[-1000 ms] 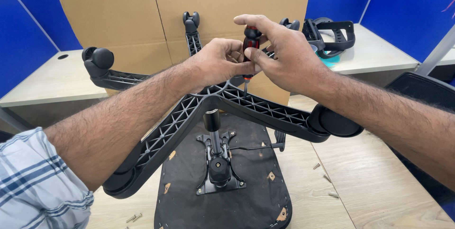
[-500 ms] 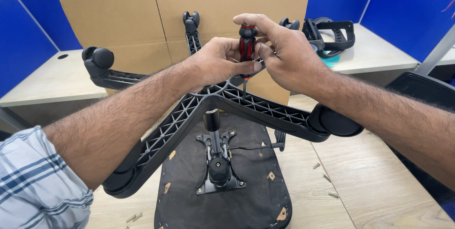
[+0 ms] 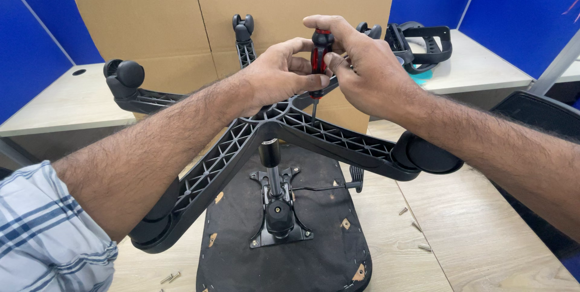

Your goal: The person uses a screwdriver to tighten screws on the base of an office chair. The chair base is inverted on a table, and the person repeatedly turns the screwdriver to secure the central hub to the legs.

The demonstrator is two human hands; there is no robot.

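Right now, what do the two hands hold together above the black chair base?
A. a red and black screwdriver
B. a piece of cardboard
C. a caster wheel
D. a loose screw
A: the left hand and the right hand both grip the red and black screwdriver, its shaft pointing down at the chair base.

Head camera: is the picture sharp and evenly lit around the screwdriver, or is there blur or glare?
Head view: light is even and soft, no glare; the screwdriver between the left hand and right hand is sharp, as is the chair base; the frame edges look slightly stretched by the wide lens; only faint shadow under the seat.
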